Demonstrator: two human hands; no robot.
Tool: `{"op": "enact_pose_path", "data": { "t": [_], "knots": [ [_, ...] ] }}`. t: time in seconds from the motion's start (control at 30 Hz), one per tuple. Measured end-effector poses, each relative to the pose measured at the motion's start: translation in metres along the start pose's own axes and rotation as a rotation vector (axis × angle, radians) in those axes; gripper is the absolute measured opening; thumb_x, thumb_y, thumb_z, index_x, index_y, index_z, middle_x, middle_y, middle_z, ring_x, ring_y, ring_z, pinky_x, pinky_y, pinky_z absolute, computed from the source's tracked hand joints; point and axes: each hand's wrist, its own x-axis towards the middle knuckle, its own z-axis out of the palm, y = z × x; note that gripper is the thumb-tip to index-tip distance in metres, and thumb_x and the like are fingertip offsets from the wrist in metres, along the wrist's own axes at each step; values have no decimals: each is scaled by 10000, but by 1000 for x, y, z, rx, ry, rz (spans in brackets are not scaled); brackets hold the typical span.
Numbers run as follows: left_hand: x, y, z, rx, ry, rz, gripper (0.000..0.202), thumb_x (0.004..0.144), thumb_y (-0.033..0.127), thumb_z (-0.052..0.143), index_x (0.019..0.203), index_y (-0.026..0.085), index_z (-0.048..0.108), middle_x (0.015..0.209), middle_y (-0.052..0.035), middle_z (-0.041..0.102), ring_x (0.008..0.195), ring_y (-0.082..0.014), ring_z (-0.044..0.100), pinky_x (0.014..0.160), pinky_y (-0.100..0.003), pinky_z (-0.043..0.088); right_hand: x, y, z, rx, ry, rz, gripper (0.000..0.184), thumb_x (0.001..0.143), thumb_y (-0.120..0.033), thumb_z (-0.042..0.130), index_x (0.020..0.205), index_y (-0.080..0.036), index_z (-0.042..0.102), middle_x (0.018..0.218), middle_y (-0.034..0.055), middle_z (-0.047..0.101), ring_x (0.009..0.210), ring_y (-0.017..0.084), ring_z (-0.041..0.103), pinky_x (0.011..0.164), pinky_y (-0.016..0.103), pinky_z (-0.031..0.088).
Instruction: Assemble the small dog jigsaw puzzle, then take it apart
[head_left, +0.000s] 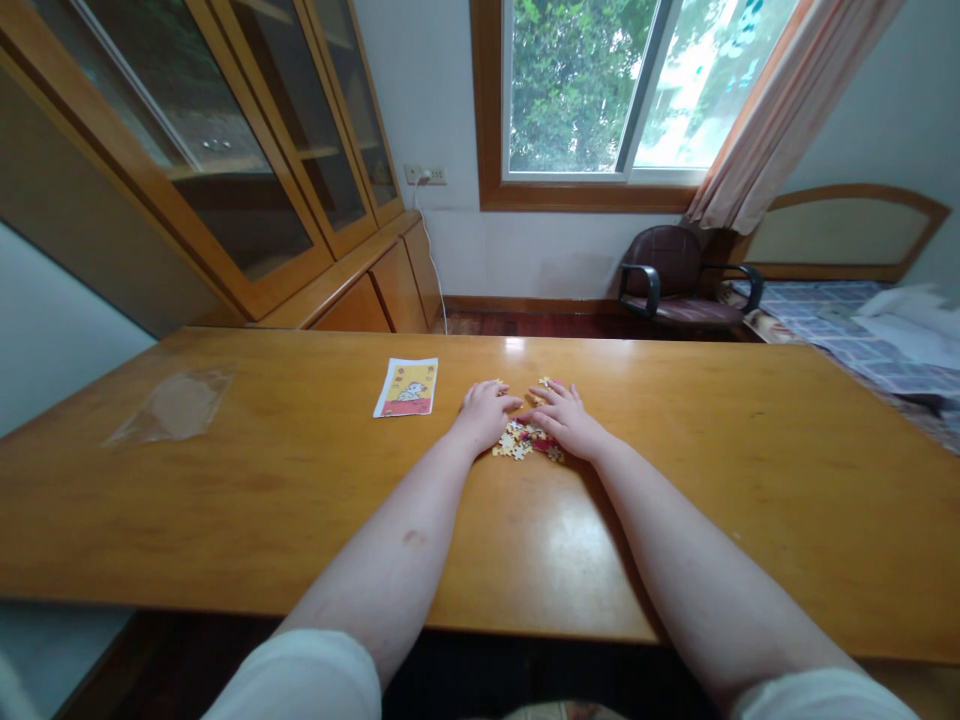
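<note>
A small heap of jigsaw puzzle pieces [517,446], mostly pale yellow with some red ones, lies on the wooden table [300,500]. My left hand [484,415] rests against the heap's left side, its fingers stretched toward the middle. On the right side my right hand [566,418] lies over part of the pieces with its fingers spread. A few pieces show beyond the fingertips, and others are hidden under both hands. To the left of my left hand is a picture card [407,388] with a white animal on a yellow and red ground.
A crumpled clear plastic bag [176,405] lies on the table's left part. Behind the table stand a glass-doored cabinet [352,240] at left and a brown armchair [671,275] at right. A bed [832,310] is at the far right.
</note>
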Motion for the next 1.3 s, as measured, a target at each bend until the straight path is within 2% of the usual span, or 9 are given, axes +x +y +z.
{"op": "enact_pose_path", "data": {
  "t": [0.13,0.3,0.47,0.57,0.67,0.97,1.1,1.2,1.3],
  "knots": [
    [0,-1,1,23,-16,-50,397,854,171,482,1154,297,710,1357,-54,574,1291,-263,436,1127,-485,306,1,2,1,-23,13,26,433,996,-481,309,1218,-383,668,1491,34,445,1440,337,211,1112,682,56],
    [0,-1,0,-9,11,-28,416,837,136,484,1146,289,716,1346,-50,584,1288,-246,440,1128,-450,316,3,8,9,-27,80,76,414,999,-453,333,1236,-358,658,1476,44,463,1426,328,236,1110,671,82],
    [-1,2,0,-13,-44,0,405,852,152,476,1120,321,728,1358,-37,577,1319,-260,410,1140,-491,280,5,16,4,44,237,27,394,991,-372,391,973,-234,760,1189,79,678,1194,258,516,1099,537,234],
    [-1,2,-1,-7,-15,-43,385,840,156,491,1098,297,739,1346,-41,588,1301,-260,430,1139,-475,289,4,21,-2,93,179,-101,285,907,-414,572,859,-206,761,953,70,726,967,212,605,981,415,364],
    [0,2,-2,-8,-1,-64,380,823,151,501,1085,286,742,1341,-41,592,1291,-257,442,1134,-459,306,2,25,-3,98,163,-134,231,772,-451,733,800,-223,760,888,47,713,908,205,609,935,392,374],
    [-1,4,-5,-51,21,-51,374,807,138,504,1059,268,748,1322,-50,607,1287,-255,458,1126,-443,323,5,25,3,195,178,-136,207,751,-413,752,677,-220,756,807,37,716,795,180,632,903,373,426],
    [0,4,-6,-73,2,-10,385,794,125,496,1050,261,749,1294,-47,624,1259,-250,483,1107,-434,347,6,26,3,307,193,-29,173,806,-363,691,792,-217,784,790,36,732,777,180,646,804,316,486],
    [0,5,-7,-77,-5,-5,380,794,126,495,1042,256,752,1278,-50,632,1239,-248,495,1103,-430,351,7,28,4,226,252,103,128,812,-304,682,840,-242,790,841,28,747,830,189,653,802,306,493],
    [0,5,-7,-72,-10,6,378,800,130,497,1046,260,753,1272,-50,636,1229,-246,500,1100,-427,355,8,29,5,99,295,119,141,827,-321,676,865,-255,794,899,38,746,891,204,653,851,316,485]
  ]
}}
